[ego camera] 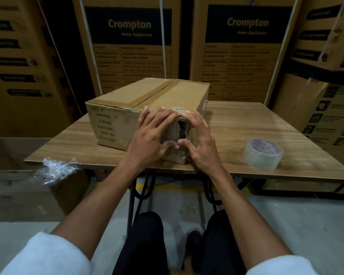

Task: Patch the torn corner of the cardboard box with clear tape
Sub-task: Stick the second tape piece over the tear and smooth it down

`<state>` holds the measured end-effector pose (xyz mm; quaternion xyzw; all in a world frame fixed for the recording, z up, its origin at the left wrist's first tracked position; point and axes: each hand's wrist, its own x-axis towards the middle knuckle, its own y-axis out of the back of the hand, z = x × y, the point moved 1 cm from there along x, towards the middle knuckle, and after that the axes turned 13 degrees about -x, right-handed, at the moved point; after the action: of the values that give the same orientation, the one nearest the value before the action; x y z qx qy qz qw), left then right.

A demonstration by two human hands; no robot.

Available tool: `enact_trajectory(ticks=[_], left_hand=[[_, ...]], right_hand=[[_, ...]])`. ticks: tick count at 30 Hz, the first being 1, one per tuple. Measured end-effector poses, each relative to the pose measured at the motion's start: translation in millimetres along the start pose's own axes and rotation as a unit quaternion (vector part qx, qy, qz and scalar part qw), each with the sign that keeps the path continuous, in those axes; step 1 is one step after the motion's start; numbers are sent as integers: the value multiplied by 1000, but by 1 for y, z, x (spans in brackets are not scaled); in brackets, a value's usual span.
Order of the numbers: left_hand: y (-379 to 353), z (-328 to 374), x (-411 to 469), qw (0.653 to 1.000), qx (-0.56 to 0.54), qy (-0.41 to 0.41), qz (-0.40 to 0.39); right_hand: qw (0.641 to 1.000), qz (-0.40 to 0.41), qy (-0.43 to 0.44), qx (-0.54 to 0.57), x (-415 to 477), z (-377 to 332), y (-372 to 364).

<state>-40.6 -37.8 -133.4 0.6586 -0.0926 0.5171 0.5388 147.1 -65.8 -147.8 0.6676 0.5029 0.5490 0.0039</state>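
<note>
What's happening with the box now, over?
Both hands, left and right, pressing torn corner. Tape roll idle on table. Nothing blocking.

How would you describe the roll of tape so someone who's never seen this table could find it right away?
Start at the wooden table with the cardboard box on it. Go to the table's right side, near the front edge, right of both hands pressing the box's torn corner. The roll of tape lies flat there by itself, the only round, clear, glossy thing on the table, with a white printed core.

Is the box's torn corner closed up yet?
Still open: a dark gap shows in the cardboard box between both hands.
</note>
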Motion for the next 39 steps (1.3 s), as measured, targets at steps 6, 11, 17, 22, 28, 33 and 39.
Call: enact_trajectory(ticks=[6,11,17,22,28,33,39], left_hand=[[5,-2,0,1000,0,19,-11],[10,-6,4,999,-28,21,-12],[15,-11,12,997,-70,30,2],[21,-9,18,996,-71,61,5],[22,-21,10,999,-12,36,-13],[14,-18,11,996,-36,75,14],[11,14,21,995,-50,65,-49]], right_hand=[[999,-33,6,15,-1,4,3],[999,-26,12,-23,8,15,5],[994,47,67,-67,21,15,10],[994,59,62,-65,21,18,4],[994,80,1,-71,20,-9,6],[991,41,3,-126,29,-15,-7],[989,78,-11,-126,22,-1,23]])
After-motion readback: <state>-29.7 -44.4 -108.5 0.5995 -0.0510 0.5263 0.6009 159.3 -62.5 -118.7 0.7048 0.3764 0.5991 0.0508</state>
